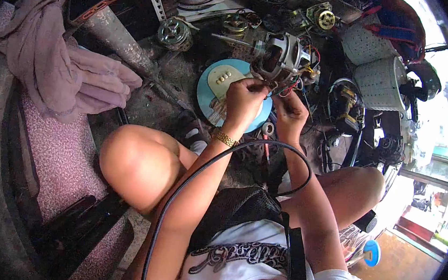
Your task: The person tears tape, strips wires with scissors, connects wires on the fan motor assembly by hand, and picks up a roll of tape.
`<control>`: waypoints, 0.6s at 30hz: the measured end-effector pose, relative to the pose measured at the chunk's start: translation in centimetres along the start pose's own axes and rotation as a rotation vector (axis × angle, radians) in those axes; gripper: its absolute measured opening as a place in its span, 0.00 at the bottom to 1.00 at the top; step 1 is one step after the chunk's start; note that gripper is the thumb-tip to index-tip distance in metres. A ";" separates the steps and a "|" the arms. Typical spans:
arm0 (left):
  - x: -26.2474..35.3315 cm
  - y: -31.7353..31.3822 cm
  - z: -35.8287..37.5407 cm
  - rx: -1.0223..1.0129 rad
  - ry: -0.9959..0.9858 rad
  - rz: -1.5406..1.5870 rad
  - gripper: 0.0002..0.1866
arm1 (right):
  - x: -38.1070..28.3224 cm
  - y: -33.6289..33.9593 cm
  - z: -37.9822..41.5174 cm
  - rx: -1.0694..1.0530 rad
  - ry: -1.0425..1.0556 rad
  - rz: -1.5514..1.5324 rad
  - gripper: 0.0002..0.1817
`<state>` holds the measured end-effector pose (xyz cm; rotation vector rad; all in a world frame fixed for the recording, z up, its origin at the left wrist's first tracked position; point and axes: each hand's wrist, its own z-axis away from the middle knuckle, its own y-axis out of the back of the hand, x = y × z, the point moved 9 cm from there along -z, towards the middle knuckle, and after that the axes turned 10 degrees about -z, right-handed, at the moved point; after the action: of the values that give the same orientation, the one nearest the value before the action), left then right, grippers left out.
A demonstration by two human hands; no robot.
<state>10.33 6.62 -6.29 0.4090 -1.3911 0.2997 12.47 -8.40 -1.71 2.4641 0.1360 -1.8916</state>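
In front of me an electric fan motor (281,58) with a long metal shaft stands over a blue round fan base (204,96) that carries a cream button panel (224,80). My left hand (245,101), a gold watch on its wrist, is closed in a pinch at the motor's lower edge. Beside it, my right hand (291,114) has its fingers curled together just below the motor's red wires (292,86). What either hand pinches is too small and too covered to make out. More coloured wires (313,67) stick out on the motor's right side.
A black cable (200,166) loops across both forearms. Other motors (174,32) lie at the back, and a yellow-black power tool (350,110) is at the right. White perforated baskets (379,82) stand beyond it. A mauve cloth (74,71) hangs at the left over a metal tube (120,41).
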 end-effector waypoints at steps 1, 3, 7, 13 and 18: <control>0.1 0.1 0.0 -0.006 0.019 -0.011 0.09 | -0.2 0.0 -0.2 0.000 -0.001 -0.003 0.09; 0.7 0.4 0.3 0.002 0.004 0.009 0.09 | -2.9 -1.0 -0.2 -0.068 0.260 0.360 0.10; 0.6 0.3 0.0 0.009 -0.030 0.018 0.10 | -3.3 -1.4 -0.9 -0.114 0.310 0.496 0.08; 1.6 0.6 0.1 0.013 -0.087 -0.164 0.09 | -2.3 -1.6 -1.0 -0.090 0.313 0.651 0.12; 2.1 0.3 0.4 -0.044 -0.047 -0.258 0.09 | -2.1 -1.9 -0.9 -0.044 0.192 0.814 0.12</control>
<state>10.20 6.61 -4.15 0.5552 -1.3709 0.0485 12.57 -6.58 0.62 2.1514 -0.6977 -1.2800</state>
